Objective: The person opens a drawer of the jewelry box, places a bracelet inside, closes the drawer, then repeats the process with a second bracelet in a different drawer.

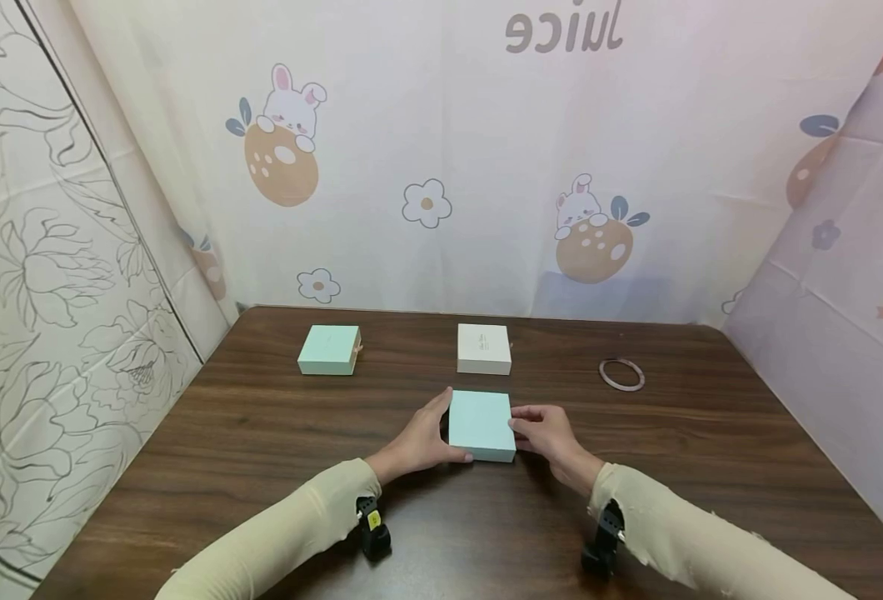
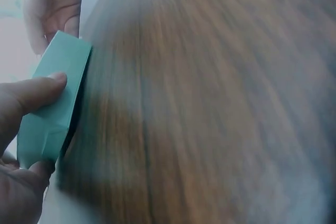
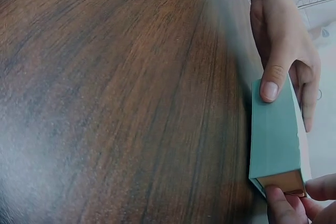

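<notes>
A mint-green drawer box (image 1: 481,421) sits near the middle of the brown table. My left hand (image 1: 422,439) grips it from the left, with the thumb on the near side and the fingers toward the far left corner. At the box's right end, my right hand (image 1: 550,437) pinches with thumb and fingers. The right wrist view shows the tan drawer end (image 3: 281,181) inside the green sleeve, with the right fingertips (image 3: 283,208) against it. Whatever small part lies between those fingertips is mostly hidden.
Behind, a second mint-green box (image 1: 329,350) with a small ribbon tab stands at the left. A white box (image 1: 484,348) stands at the back middle, and a pale ring (image 1: 622,375) lies to its right. Printed curtains (image 1: 426,250) hang along the table's back edge.
</notes>
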`<state>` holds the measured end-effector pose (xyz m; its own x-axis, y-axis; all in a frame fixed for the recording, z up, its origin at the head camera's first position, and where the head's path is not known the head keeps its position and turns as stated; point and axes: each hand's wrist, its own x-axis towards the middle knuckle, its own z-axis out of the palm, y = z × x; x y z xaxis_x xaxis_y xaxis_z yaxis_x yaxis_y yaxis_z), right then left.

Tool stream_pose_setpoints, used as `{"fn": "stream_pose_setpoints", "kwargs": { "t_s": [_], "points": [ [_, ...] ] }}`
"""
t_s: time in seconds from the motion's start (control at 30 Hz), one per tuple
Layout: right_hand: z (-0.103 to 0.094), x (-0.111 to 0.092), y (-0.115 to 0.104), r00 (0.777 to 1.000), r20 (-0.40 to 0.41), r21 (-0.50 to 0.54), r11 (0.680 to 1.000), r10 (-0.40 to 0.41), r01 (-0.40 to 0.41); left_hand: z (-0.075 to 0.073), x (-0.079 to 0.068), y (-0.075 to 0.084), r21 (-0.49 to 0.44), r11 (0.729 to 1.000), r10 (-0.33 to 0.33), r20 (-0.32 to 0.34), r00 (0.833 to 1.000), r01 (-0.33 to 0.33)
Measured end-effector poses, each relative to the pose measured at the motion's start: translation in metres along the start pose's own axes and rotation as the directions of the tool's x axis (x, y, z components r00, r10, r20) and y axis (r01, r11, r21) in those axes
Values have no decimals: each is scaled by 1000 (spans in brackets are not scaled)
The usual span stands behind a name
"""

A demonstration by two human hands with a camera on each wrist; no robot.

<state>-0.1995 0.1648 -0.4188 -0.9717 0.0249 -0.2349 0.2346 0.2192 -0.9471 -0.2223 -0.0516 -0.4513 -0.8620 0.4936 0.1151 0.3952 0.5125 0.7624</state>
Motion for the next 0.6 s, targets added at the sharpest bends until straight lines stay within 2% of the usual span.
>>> {"fn": "stream_pose_setpoints", "kwargs": {
  "t_s": [0.27,0.43,0.6],
  "points": [
    [4,2,-11,1000,-2,-32,999,-11,11,-4,0,1,-70,997,-25,-70,997,20],
    [11,8,-20,999,-3,-45,998,-33,32,-13,-1,1,-138,990,-40,-117,992,23],
    [23,16,-29,999,-5,-18,999,-37,37,-25,-2,-5,-153,987,-61,-152,986,37]
  ]
}}
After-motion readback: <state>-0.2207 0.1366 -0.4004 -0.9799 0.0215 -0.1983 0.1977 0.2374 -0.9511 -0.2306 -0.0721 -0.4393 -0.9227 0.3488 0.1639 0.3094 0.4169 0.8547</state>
